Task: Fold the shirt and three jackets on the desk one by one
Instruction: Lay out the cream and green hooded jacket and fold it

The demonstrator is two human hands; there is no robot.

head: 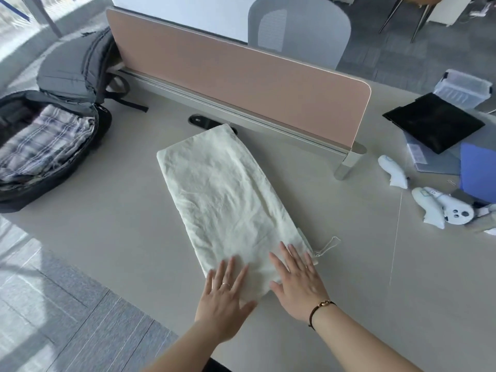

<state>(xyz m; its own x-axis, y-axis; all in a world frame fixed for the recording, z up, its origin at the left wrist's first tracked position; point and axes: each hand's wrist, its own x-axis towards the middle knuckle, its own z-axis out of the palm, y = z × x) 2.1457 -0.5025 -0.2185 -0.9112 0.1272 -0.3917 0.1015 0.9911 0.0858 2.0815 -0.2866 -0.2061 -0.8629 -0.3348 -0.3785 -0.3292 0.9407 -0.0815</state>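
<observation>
Your left hand and right hand lie flat, side by side, on the near end of the cream garment, fingers straight and slightly spread, gripping nothing; the palms simply press the cloth against the desk. The garment is already reduced to a long narrow strip that runs away from your fingertips toward the pink divider, its far end lying just short of the divider's base. Pressing here, at the end nearest you, probably serves to flatten the layers and pin the strip so that it does not slide when you take the next fold; judged from its shape, the lengthwise folds are done and a crosswise fold remains. Just beyond your right fingertips a zipper pull with its cord pokes out from the garment's edge, which suggests a jacket rather than the shirt. Well away to the left of your left hand, an open backpack holds plaid cloth, seemingly stowed. Far to the right of your right hand lie a folded black item, two white controllers and a clear plastic box, all apart from the work.
</observation>
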